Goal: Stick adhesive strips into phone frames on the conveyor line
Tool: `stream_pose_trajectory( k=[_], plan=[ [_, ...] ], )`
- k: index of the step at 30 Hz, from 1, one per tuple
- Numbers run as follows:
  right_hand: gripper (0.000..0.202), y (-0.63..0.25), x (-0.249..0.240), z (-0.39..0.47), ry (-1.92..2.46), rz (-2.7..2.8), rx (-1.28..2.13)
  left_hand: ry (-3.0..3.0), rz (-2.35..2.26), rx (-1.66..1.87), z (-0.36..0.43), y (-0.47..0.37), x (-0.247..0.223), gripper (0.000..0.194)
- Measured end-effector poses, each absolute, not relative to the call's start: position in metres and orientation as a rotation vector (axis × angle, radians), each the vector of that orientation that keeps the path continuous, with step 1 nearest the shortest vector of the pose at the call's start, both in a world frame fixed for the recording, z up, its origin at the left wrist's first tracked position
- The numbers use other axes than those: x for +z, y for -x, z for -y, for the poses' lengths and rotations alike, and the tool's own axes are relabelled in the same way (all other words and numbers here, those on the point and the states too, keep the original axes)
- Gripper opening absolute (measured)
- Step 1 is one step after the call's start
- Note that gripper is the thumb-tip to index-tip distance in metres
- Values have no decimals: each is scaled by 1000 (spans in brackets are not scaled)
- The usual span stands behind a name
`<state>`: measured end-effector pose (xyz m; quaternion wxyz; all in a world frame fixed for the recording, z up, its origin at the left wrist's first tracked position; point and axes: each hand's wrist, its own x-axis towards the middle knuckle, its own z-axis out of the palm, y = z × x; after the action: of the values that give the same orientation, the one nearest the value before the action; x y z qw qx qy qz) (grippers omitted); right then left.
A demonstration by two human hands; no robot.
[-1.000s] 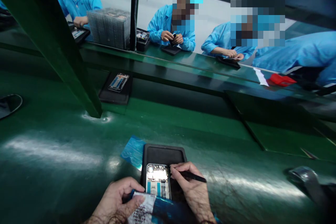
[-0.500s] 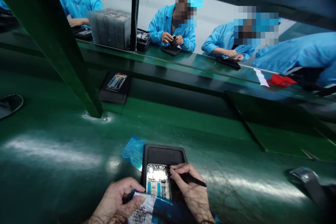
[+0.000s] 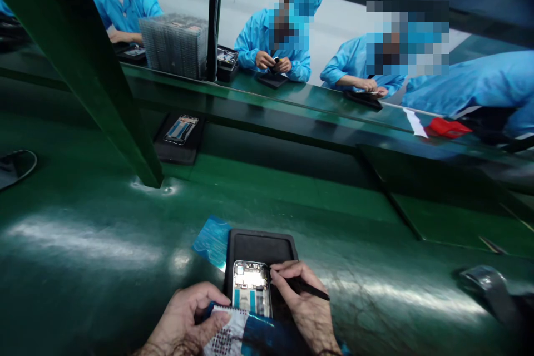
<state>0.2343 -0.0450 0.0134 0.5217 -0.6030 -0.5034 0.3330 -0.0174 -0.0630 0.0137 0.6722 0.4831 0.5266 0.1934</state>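
Note:
An opened phone frame (image 3: pixel 251 281) with its circuit board and blue strips showing lies in a black tray (image 3: pixel 262 242). My right hand (image 3: pixel 306 300) is closed on slim black tweezers (image 3: pixel 311 288), whose tip is at the phone's upper right edge; the tip itself is too small to make out. My left hand (image 3: pixel 189 311) pinches a white sheet with rows of small dark dots (image 3: pixel 227 331), backed by shiny blue film (image 3: pixel 265 331). That sheet and film cover the phone's lower end. A blue printed card or film (image 3: pixel 212 242) sits at the tray's left side.
Beyond the green bench (image 3: pixel 104 256), another phone frame (image 3: pixel 181 129) rides in a black tray (image 3: pixel 177 153). A green post (image 3: pixel 125 122) stands at left. Co-workers in blue coats (image 3: pixel 254 33) sit opposite, near stacked clear trays (image 3: pixel 173 47). A dark strapped object (image 3: pixel 488 283) is at right.
The far black tray with its phone frame has shifted slightly left. Both my hands stay nearly still, the tweezers held at the same phone edge.

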Motion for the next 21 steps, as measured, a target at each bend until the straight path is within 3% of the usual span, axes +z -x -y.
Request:
stream_pose_trajectory(
  k=[10, 14, 17, 21],
  plan=[
    [31, -234, 9, 46, 1461, 1206, 845, -1077, -1164, 413, 63, 16, 15, 49],
    [26, -257, 22, 46, 1462, 972, 806, -901, -1212, 619, 59, 14, 18, 52],
    [32, -283, 30, 58, 1692, 1058, 658, -759, -1128, 742, 41, 23, 28, 52],
    [25, -295, 8, 92, 2015, 1467, 440, -509, -1112, 906, 13, 44, 57, 48]
  ],
)
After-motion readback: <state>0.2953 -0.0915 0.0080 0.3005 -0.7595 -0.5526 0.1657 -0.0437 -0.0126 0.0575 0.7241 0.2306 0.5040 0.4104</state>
